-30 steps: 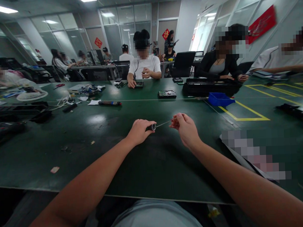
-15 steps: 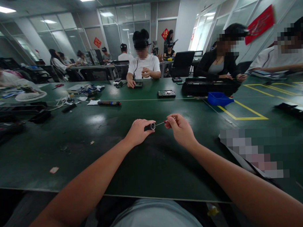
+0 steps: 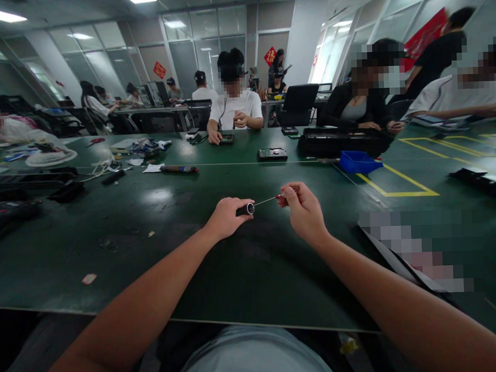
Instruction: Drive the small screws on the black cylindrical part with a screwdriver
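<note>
Over the green table [image 3: 123, 223], my left hand [image 3: 227, 216] is closed round a black cylinder [image 3: 244, 209], whose silvery round end faces right. My right hand [image 3: 301, 206] pinches the red handle of a thin screwdriver [image 3: 267, 200]. The metal shaft points left, and its tip is at the cylinder's open end; whether it reaches inside is too small to tell.
Further forward lie a circuit-board device [image 3: 272, 153], a dark pen-like tool [image 3: 179, 169], a blue tray [image 3: 360, 161] and a long black casing [image 3: 344, 141]. A grey sheet [image 3: 391, 254] is at the right. Across the table a person [image 3: 235, 110] works.
My right hand has moved right and slightly up with the screwdriver, showing more of the shaft. My left hand has barely moved. A person in black has appeared at the back right.
</note>
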Tool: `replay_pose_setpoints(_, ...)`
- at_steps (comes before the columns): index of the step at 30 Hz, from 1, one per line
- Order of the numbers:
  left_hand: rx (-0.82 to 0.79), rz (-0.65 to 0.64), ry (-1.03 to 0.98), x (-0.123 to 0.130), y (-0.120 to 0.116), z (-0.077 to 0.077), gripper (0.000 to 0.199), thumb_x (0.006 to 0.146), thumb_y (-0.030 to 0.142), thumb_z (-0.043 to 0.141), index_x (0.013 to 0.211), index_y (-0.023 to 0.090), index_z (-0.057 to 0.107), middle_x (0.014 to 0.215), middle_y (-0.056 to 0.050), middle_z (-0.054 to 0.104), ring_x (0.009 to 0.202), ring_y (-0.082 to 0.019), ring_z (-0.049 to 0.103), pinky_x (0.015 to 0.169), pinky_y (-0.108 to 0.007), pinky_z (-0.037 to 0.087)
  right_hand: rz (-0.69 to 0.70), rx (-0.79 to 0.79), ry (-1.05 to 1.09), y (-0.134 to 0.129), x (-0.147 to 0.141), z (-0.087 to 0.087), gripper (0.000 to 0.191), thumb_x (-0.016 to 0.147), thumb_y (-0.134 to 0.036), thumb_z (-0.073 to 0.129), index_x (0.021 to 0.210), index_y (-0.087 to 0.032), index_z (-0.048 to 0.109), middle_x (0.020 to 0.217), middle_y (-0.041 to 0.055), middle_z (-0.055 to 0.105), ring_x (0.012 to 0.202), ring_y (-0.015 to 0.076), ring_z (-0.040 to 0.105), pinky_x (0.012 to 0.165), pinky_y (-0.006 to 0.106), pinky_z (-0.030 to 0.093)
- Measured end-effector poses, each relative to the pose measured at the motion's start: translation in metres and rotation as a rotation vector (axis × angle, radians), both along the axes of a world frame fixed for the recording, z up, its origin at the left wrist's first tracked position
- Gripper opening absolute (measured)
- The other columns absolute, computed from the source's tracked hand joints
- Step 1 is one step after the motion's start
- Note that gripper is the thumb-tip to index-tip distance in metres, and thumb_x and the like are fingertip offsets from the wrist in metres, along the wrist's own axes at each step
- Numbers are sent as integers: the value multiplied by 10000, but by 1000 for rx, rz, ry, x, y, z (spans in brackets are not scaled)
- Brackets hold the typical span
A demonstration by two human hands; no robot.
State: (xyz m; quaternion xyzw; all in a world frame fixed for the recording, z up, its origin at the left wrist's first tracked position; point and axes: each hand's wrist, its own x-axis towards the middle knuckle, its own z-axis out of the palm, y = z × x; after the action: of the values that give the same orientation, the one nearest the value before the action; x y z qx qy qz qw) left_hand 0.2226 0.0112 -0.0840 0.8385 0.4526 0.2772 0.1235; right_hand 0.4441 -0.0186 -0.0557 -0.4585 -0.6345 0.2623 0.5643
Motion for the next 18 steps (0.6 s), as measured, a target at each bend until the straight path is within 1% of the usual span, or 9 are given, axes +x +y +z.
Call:
replay_pose_setpoints(5,2,-7,23,1,0,0,402,860,341,711,1250,255,671,1118,-57,717,1022,-251,612,976,-438,419,-47,21,-162,-1,-1,-1,201,981,-386,445,929,-238,571,762,20,674,723,195,645,696,345,462)
replay_pose_setpoints(11,-46,10,19,0,0,2,390,857,318,710,1238,246,670,1122,-59,714,1051,-256,617,1008,-448,416,-70,18,-235,1,1,1,206,982,-377,438,901,-239,569,752,20,670,732,203,648,706,348,447)
replay_pose_setpoints(14,-80,29,-58,1,-1,2,353,864,312,696,1206,230,667,1154,-64,694,1074,-251,613,1005,-431,432,-74,17,-234,1,1,1,207,982,-375,434,895,-243,567,743,18,664,726,202,642,702,346,446)
replay_pose_setpoints(18,-145,95,-292,1,0,2,314,883,278,654,1181,191,617,1192,-80,655,1100,-224,603,981,-374,458,-70,18,-226,1,1,0,209,982,-386,440,894,-248,569,741,16,664,725,202,641,706,347,449)
